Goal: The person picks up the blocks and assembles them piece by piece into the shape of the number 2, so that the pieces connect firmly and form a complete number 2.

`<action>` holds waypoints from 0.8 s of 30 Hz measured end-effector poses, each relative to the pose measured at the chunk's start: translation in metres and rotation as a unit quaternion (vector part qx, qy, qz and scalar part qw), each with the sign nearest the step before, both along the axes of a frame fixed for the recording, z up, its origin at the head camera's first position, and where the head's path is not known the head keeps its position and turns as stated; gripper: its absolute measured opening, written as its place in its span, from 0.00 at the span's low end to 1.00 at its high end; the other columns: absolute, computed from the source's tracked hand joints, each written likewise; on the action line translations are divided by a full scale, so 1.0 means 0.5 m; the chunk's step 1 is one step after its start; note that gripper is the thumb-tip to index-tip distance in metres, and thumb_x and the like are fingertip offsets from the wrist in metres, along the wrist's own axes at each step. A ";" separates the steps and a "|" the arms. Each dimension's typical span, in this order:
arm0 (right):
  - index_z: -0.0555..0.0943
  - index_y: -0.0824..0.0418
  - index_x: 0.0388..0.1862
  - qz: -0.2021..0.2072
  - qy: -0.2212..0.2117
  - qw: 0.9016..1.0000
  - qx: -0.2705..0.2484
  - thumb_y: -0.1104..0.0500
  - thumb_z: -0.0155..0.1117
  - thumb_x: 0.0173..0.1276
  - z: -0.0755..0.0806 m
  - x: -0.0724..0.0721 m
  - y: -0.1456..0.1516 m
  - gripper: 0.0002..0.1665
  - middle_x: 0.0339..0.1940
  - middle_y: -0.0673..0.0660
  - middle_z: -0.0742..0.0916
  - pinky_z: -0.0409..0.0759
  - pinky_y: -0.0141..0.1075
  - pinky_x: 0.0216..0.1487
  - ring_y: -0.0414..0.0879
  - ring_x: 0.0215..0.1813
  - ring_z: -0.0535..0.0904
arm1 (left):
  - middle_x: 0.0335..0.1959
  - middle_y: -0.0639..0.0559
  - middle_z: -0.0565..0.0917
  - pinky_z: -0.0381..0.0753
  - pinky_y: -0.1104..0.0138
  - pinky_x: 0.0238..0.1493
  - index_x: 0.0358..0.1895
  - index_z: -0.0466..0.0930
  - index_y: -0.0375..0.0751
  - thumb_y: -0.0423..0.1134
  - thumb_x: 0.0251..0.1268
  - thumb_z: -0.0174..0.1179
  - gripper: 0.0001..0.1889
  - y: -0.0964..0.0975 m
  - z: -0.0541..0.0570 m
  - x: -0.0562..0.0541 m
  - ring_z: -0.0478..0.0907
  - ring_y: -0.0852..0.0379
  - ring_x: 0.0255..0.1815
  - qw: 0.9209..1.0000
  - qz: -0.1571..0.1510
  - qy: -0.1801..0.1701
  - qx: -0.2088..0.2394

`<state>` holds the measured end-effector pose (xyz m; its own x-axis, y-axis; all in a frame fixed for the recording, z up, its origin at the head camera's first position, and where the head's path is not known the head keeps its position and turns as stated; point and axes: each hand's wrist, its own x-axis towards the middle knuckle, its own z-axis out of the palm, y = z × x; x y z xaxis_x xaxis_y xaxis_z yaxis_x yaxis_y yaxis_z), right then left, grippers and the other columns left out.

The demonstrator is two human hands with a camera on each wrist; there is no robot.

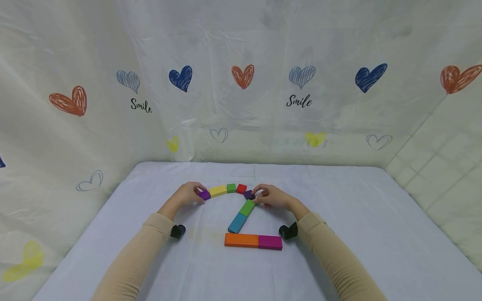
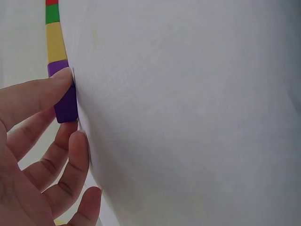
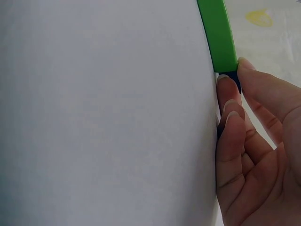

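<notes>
Blocks lie on the table in the outline of a figure 2. In the head view my left hand (image 1: 185, 194) pinches the purple block (image 1: 204, 195) at the left end of the curve; its thumb covers part of that block in the left wrist view. Beyond it run a yellow block (image 1: 218, 191), a small green block (image 1: 231, 188) and a red block (image 1: 241, 189). My right hand (image 1: 275, 196) holds a dark purple block (image 1: 248, 195) between thumb and fingers, which hide most of it in the right wrist view. A longer green block (image 3: 218, 37) lies against it.
A blue block (image 1: 237, 223) continues the slanted row below the longer green one. Along the bottom, an orange block (image 1: 241, 240) and a magenta block (image 1: 270, 242) lie end to end. Behind the white-covered table (image 1: 346, 234) hangs a sheet (image 1: 263, 25) printed with hearts.
</notes>
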<state>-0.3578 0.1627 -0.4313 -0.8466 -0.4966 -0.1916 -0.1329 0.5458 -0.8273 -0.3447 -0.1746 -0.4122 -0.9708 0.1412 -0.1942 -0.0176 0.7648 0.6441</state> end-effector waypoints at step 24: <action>0.78 0.59 0.61 -0.001 0.003 1.000 -0.002 0.58 0.64 0.76 -0.004 0.000 0.000 0.17 0.39 0.55 0.85 0.77 0.35 0.41 0.48 0.35 0.76 | 0.50 0.40 0.83 0.79 0.53 0.55 0.54 0.81 0.36 0.27 0.60 0.71 0.18 0.003 -0.003 -0.003 0.79 0.45 0.49 1.000 0.005 0.013 0.007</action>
